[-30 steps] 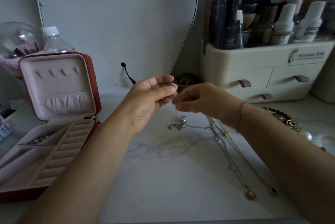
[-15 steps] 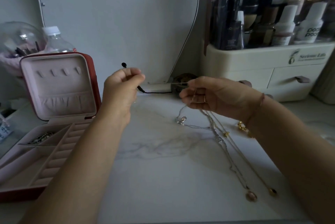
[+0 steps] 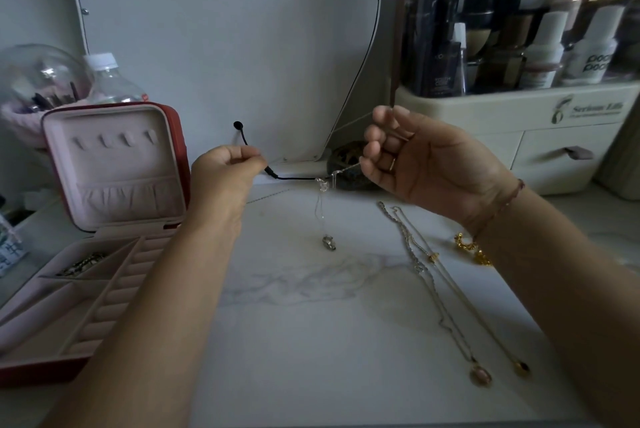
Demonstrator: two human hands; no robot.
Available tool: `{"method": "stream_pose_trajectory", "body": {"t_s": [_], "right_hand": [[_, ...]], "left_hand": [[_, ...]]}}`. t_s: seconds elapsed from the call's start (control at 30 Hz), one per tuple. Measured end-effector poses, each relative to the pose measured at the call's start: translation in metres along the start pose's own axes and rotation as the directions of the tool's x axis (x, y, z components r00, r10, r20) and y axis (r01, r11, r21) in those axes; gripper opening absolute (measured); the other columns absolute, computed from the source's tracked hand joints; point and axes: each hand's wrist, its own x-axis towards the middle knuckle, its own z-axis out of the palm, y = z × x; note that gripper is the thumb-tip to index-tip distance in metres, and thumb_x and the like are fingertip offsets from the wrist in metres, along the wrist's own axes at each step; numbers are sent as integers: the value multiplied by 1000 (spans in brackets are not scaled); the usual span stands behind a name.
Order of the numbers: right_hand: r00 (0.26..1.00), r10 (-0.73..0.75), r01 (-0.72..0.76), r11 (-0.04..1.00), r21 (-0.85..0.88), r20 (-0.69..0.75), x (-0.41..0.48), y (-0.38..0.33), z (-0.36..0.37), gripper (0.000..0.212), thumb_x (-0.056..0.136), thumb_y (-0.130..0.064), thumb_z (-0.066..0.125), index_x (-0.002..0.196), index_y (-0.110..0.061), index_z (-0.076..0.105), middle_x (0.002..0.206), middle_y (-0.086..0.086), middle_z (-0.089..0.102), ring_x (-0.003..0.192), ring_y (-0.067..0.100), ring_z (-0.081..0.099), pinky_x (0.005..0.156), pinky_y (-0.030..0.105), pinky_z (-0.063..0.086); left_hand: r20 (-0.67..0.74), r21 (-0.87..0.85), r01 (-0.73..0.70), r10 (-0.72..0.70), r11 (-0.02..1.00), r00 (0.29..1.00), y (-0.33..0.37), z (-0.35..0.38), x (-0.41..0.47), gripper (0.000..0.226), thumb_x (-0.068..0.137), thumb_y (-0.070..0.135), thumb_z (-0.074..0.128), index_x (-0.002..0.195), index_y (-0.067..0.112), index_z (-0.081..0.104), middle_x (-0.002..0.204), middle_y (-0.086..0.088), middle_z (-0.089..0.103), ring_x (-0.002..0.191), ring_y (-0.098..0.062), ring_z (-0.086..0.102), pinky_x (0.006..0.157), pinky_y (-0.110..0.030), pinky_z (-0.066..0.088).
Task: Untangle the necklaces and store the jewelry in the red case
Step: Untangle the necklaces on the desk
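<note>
Currently untangling, one chain singled out. Left hand (image 3: pixel 225 171) has its fingers curled, thumb against forefinger, pinching one end of the silver necklace (image 3: pixel 322 206); the strand is faint near the fingertips. Right hand (image 3: pixel 415 164) is palm-up, fingers curled round the other end. The chain sags between the two hands, and its pendant (image 3: pixel 328 242) hangs below them, at or just above the tabletop (image 3: pixel 311 341); contact unclear. Two long necklaces (image 3: pixel 433 289) lie flat below the right hand, side by side, seemingly crossing near their upper ends. A gold piece (image 3: pixel 471 249) sits just beside the right wrist. The red case (image 3: pixel 178 136) is open, just left of the left hand, lid upright.

Judgement: this chain looks free. Next move is to carry it leftward and lay it in a case compartment without snagging.
</note>
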Motion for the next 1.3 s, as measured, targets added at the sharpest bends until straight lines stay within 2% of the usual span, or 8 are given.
{"method": "stream_pose_trajectory", "body": {"t_s": [0.2,0.37,0.53,0.77,0.93,1.03,1.17,1.3], "right_hand": [[995,20,-23,999,-32,-97,3,2,-3,11,85,-20,54,89,-16,63,74,-1,58,66,8,57,70,24,56],[970,91,-142,965,-221,-226,6,13,-9,16,94,-13,49,91,-9,64,72,5,64,62,11,61,61,23,57],[939,63,-199,901,-385,-337,9,23,-14,17,96,-11,49,92,-5,65,82,9,68,69,15,65,70,27,57],[924,53,-184,930,-319,-379,12,27,-16,18,96,-7,47,94,0,63,88,14,66,79,21,64,77,30,55],[897,45,-238,887,-396,-440,16,34,-17,20,96,-4,46,96,5,64,102,22,66,84,22,64,82,29,56],[868,-32,-317,731,-604,-495,17,36,-17,27,95,-5,47,109,15,60,106,36,60,70,24,55,99,38,47],[896,-286,-252,301,-920,-339,13,36,-14,15,92,-14,57,98,-13,71,82,1,64,70,12,56,65,12,46],[931,-232,-229,236,-944,-283,11,36,-10,13,91,-18,59,99,-18,70,89,-1,68,80,13,62,74,21,52]], "left_hand": [[116,132,-49,34,990,993,-3,2,-3,15,86,18,68,72,19,64,66,6,55,61,-1,48,48,-2,35],[193,277,-77,23,958,981,-9,4,-3,6,86,19,66,82,16,70,74,1,64,73,-11,57,66,-21,41],[239,341,-80,-4,937,971,-14,6,-2,9,85,16,65,78,20,69,80,-1,68,77,-18,61,72,-27,44],[320,469,-130,-31,873,947,-22,7,-1,17,84,15,67,73,28,65,75,5,63,79,-20,61,69,-27,46],[377,510,-202,-6,836,926,-25,10,-3,12,79,20,73,77,31,68,84,9,67,88,-19,64,93,-40,49],[488,435,-246,3,867,873,-19,10,-8,15,77,19,78,78,31,71,80,8,64,76,-9,59,71,-20,47],[676,432,-294,-91,853,731,-11,11,-18,17,71,22,85,83,27,75,81,2,67,69,-6,56,67,-20,43],[734,463,-315,-158,829,661,-11,12,-21,23,68,16,86,88,22,75,83,1,67,71,-6,57,68,-20,44]]}}
